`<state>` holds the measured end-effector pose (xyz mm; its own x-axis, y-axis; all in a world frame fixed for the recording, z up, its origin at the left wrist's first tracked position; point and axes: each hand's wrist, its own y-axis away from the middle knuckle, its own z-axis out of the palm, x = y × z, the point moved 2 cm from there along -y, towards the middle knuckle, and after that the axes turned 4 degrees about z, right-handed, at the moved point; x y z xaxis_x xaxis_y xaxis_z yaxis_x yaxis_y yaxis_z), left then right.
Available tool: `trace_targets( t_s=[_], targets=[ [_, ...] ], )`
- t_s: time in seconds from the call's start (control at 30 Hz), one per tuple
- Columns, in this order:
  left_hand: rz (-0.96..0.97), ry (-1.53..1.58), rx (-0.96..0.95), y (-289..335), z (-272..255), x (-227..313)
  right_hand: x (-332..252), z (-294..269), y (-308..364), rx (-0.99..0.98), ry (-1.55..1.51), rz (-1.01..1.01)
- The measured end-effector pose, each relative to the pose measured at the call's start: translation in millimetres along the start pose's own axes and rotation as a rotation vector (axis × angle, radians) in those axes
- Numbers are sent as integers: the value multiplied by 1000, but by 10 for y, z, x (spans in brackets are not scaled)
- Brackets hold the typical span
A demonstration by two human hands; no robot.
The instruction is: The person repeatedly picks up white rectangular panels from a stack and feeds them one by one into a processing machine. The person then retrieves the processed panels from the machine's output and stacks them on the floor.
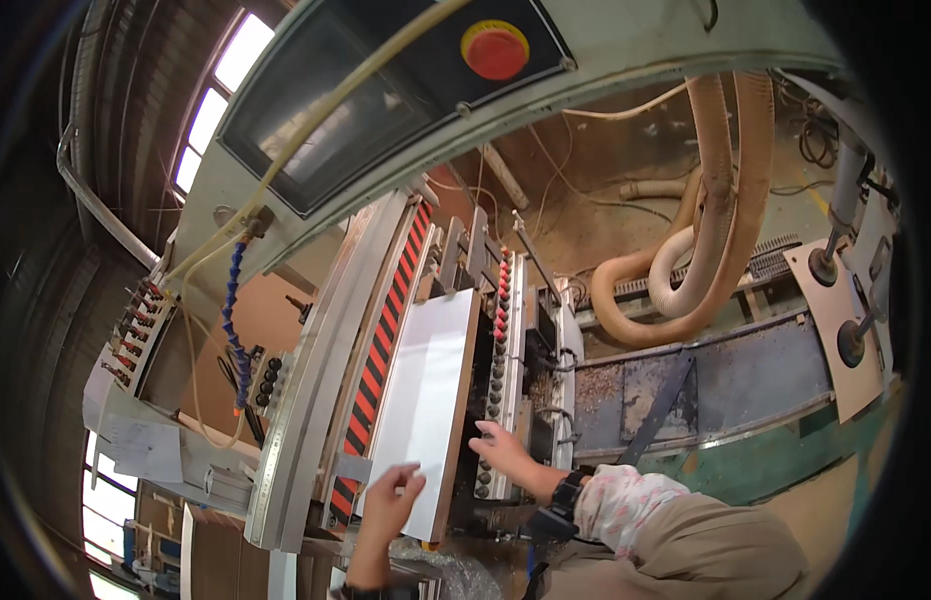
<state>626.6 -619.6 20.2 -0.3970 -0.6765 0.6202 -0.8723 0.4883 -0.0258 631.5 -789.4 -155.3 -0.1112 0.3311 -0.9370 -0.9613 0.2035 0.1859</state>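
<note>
In the head view, the white panel (pixel 426 370) lies flat between the red-and-black striped strip (pixel 383 360) and the row of black and red rollers (pixel 498 372). It looks stiff, fairly heavy and slick on top, its corners likely to chip; the long edges seem the best hold. The left hand (pixel 388 508) and right hand (pixel 508 456) have loosely bent fingers, grasping nothing; whether they touch it, I cannot tell.

Bright window panes (pixel 244 52) at left, dark ribbed wall (pixel 151 85), brownish floor (pixel 586 235).
</note>
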Motion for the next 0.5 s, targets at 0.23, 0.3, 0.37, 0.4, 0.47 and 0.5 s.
trace_targets(
  t_s=[0.23, 0.3, 0.37, 0.4, 0.47, 0.5],
  targets=[
    [260, -429, 34, -940, 510, -607, 113, -562, 266, -108, -244, 216],
    [309, -542, 61, -1043, 617, -588, 242, -741, 284, -69, -290, 247],
    [298, -651, 93, -1110, 679, -450, 411, -906, 308, -14, -304, 261],
    [307, -662, 88, -1134, 705, -415, 433, -991, 339, 2, -312, 275],
    [319, -683, 78, -1180, 716, -379, 480, -1091, 416, 46, -324, 322],
    [336, -677, 68, -1195, 706, -387, 541, -1105, 413, 49, -327, 343]
  ],
)
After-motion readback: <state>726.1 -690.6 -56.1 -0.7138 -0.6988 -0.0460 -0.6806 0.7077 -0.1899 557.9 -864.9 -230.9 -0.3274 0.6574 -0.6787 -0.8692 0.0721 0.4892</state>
